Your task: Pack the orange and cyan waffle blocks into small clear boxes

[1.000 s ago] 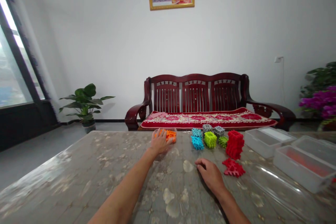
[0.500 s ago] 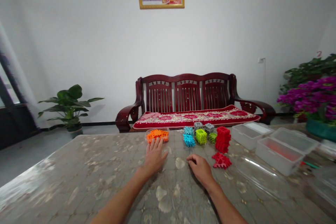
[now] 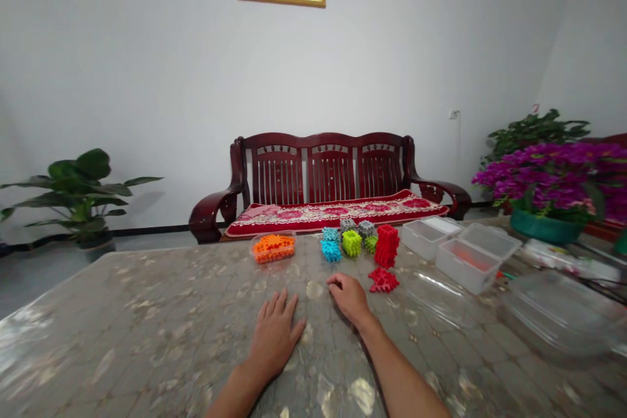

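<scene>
My left hand (image 3: 277, 333) lies palm down on the patterned table, fingers stretched, with nothing in it. Beyond its fingertips stands a clear plastic tub (image 3: 259, 260) filled with orange interlocking pieces (image 3: 275, 245). To the right, my right hand (image 3: 349, 297) rests with its fingers curled in; no object shows in them. Close by it lies a flat cluster of red pieces (image 3: 383, 279), in front of an upright red stack (image 3: 386, 245). Left of that stack are blue blocks (image 3: 330, 248), a lime green block (image 3: 351, 243) and grey blocks (image 3: 366, 228) of the same toothed kind.
Two translucent boxes (image 3: 465, 268) sit at the right, the nearer one with its lid swung open. A clear lid (image 3: 441, 300) and a bigger clear container (image 3: 563, 310) lie nearer. Purple flowers (image 3: 553, 173) in a teal pot stand behind. A wooden bench (image 3: 328, 140) is past the table.
My left hand has drawn back toward me, away from the tub of orange pieces. The right hand stays curled in about the same place. The view has turned to the right.
</scene>
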Available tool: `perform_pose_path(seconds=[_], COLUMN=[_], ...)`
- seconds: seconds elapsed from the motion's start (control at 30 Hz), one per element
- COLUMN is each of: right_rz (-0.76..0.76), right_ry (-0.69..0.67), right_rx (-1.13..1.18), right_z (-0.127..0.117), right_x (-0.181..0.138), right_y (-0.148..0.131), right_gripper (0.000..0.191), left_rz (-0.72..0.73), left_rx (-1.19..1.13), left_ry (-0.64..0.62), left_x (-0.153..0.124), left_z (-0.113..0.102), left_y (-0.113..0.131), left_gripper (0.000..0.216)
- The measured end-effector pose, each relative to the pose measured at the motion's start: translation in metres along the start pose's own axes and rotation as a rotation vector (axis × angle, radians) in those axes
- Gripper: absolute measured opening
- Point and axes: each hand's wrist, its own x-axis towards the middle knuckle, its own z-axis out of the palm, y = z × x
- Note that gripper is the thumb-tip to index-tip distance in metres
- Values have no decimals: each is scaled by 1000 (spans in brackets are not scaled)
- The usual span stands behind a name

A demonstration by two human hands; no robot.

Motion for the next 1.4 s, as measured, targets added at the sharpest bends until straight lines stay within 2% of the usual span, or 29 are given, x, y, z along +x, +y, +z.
perform_pose_path(seconds=[0.7, 1.0, 1.27, 1.4], right_rz=[-36, -79, -123, -276], right_ry=[-6, 4, 110, 224], right_rx=[17, 33, 48, 52], right_z=[1, 2, -3, -10], right_x=[-1, -4, -12, -21], right_y=[5, 6, -6, -14], right_gripper=[27, 27, 30, 30], left_rz=[21, 21, 61, 74], left_rx=[-31, 3, 49, 72], left_ry=[34, 6, 16, 35], left_x=[3, 3, 7, 9], left_z=[-3, -6, 2, 7], left_y=[-4, -2, -8, -12], left_gripper=[47, 47, 47, 48])
